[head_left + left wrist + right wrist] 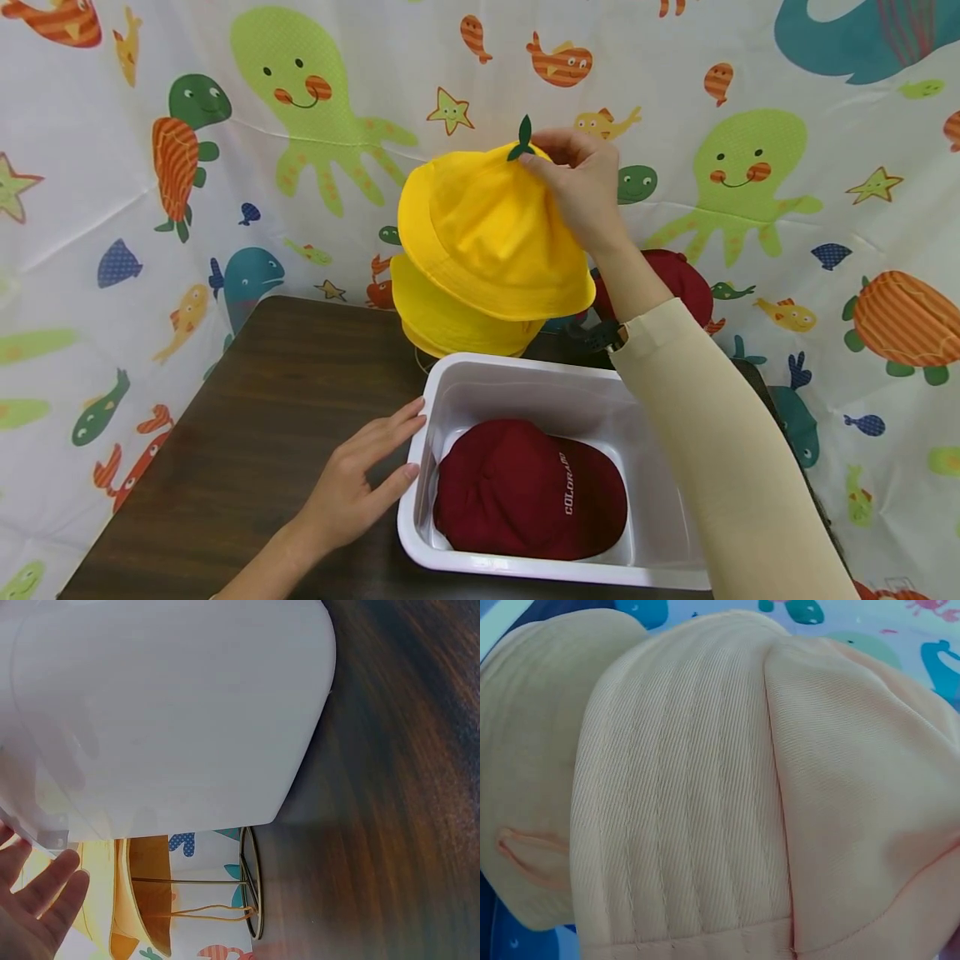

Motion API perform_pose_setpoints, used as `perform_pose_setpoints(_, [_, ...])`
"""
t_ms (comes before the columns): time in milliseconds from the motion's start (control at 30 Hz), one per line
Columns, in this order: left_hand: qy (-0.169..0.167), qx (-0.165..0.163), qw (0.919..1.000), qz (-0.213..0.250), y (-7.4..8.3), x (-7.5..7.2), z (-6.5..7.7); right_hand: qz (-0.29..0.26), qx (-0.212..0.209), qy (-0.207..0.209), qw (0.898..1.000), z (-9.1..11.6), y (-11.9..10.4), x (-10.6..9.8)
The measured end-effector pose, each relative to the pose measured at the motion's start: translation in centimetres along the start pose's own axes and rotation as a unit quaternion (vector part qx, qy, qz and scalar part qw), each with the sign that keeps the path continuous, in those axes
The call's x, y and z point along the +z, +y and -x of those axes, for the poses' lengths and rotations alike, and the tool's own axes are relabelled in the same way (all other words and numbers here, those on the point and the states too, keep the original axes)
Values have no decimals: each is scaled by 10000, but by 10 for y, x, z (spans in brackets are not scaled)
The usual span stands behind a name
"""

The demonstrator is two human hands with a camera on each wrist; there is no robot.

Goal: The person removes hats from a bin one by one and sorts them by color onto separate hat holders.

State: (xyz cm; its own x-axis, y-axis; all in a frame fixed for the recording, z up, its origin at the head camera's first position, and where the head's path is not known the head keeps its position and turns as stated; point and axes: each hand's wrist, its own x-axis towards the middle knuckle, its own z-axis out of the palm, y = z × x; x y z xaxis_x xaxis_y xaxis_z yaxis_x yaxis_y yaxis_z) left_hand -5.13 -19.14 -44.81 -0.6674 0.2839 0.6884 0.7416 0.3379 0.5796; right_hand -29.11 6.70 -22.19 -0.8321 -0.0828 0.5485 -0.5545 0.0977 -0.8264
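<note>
My right hand point(581, 179) pinches the crown of a yellow bucket hat point(495, 233) beside its small green leaf tip point(525, 140). Just under that hat, overlapping it in the head view, is a second yellow bucket hat point(457, 317). In the right wrist view the hat's stitched brim point(682, 795) fills the middle, with the other hat point(532, 765) to its left. My left hand point(360, 479) rests with spread fingers against the left rim of a white plastic bin point(416, 500). A dark red cap point(498, 492) lettered COLORADO lies inside the bin.
A thin gold wire stand point(255, 885) is under the yellow hats, behind the bin. Another dark red cap point(678, 279) sits at the back right, partly behind my right forearm. The dark wooden table point(247, 442) meets a sea-animal curtain point(337, 242) at the back.
</note>
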Motion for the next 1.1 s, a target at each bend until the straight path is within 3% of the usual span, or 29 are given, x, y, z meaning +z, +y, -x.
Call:
perform_pose_setpoints(400, [-26, -6, 10000, 5, 2, -1, -1, 346, 462, -497, 9971, 10, 19, 20])
perform_pose_setpoints(1100, [-99, -80, 9999, -75, 2, -2, 0, 417, 932, -728, 9921, 29, 44, 30])
